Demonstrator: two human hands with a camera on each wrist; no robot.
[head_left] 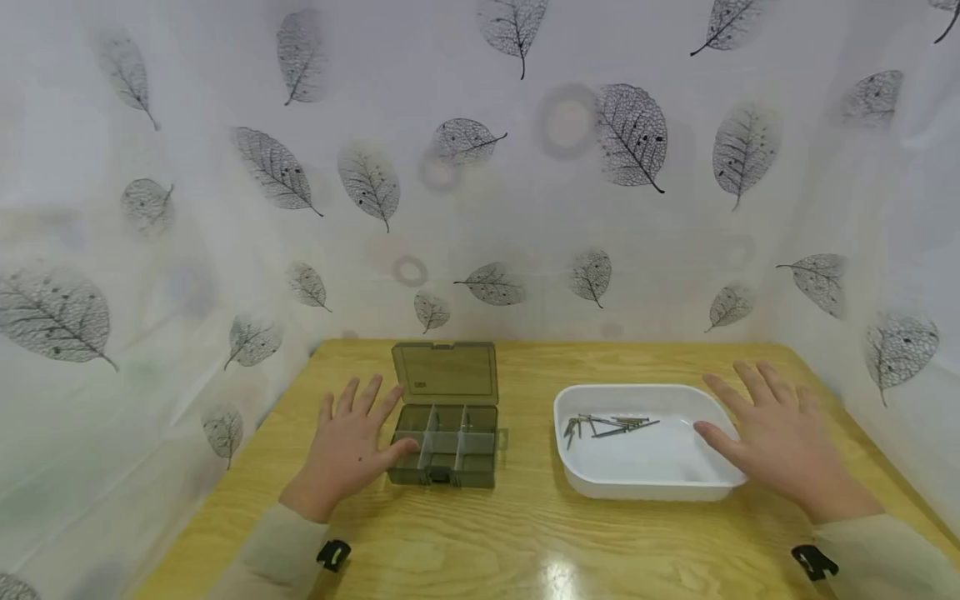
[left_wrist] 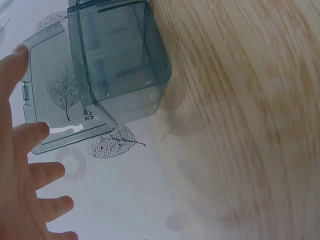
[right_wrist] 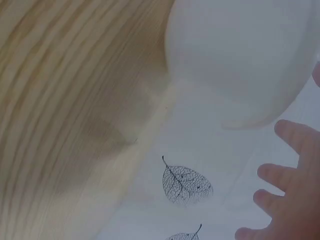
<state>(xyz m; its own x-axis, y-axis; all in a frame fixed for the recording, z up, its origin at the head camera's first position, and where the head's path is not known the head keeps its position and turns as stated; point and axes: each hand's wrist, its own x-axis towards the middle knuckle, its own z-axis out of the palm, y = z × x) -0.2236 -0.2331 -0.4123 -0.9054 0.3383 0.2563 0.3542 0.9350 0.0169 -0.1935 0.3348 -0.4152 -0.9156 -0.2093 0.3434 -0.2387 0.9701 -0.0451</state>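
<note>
A smoky see-through compartment box [head_left: 442, 480] stands on the table with its hinged lid [head_left: 446, 372] raised at the back; several dividers split its inside. My left hand [head_left: 347, 454] is spread at the box's left side, its thumb overlapping the front left compartment in the head view. Right of the box sits a white tray [head_left: 652, 490] with several screws or nails [head_left: 618, 426] lying in its left part. Fingers spread, my right hand [head_left: 783, 446] hovers by the tray's right rim, thumb and index overlapping it. Both hands hold nothing.
The wooden table [head_left: 525, 542] runs back to a pale curtain [head_left: 510, 208] printed with leaves, which also hangs along both sides. A small clear tab [head_left: 503, 439] juts from the box's right side. Each sleeve carries a black clip [head_left: 333, 555] near the wrist.
</note>
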